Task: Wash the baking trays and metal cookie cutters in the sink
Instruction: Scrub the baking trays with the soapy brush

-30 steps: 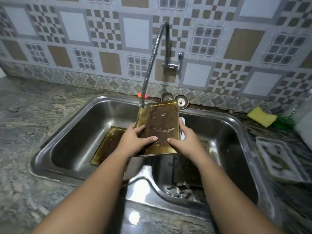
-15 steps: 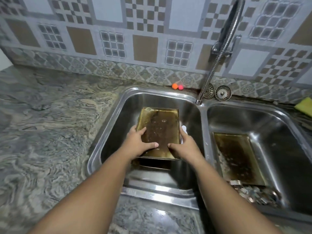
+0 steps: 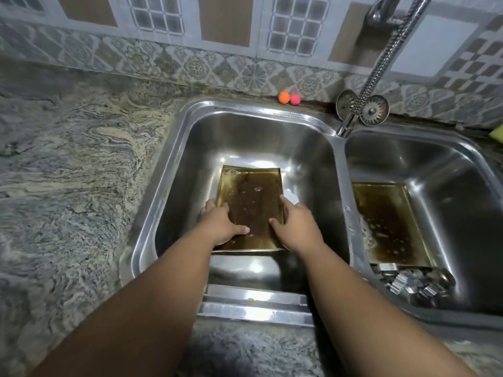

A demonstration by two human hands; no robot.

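A greasy brown baking tray (image 3: 251, 197) lies low in the left basin (image 3: 190, 164) of a double steel sink. My left hand (image 3: 220, 227) grips its left edge, thumb on the tray's inner face. My right hand (image 3: 295, 224) grips the right edge the same way, with something white (image 3: 291, 195) just beyond its fingers. A second dirty tray (image 3: 389, 224) lies flat in the right basin (image 3: 449, 170). Several metal cookie cutters (image 3: 413, 281) are piled at that basin's near end.
The flexible faucet hose (image 3: 381, 58) hangs over the divider between the basins, with two round strainers (image 3: 373, 110) behind it. Two small orange and pink balls (image 3: 289, 98) sit at the back rim. Marbled stone counter (image 3: 68, 172) spreads to the left. A yellow sponge corner (image 3: 496, 133) shows at far right.
Both hands carried the tray from under the faucet leftward and down into the left basin. The view swung left and lower with them.
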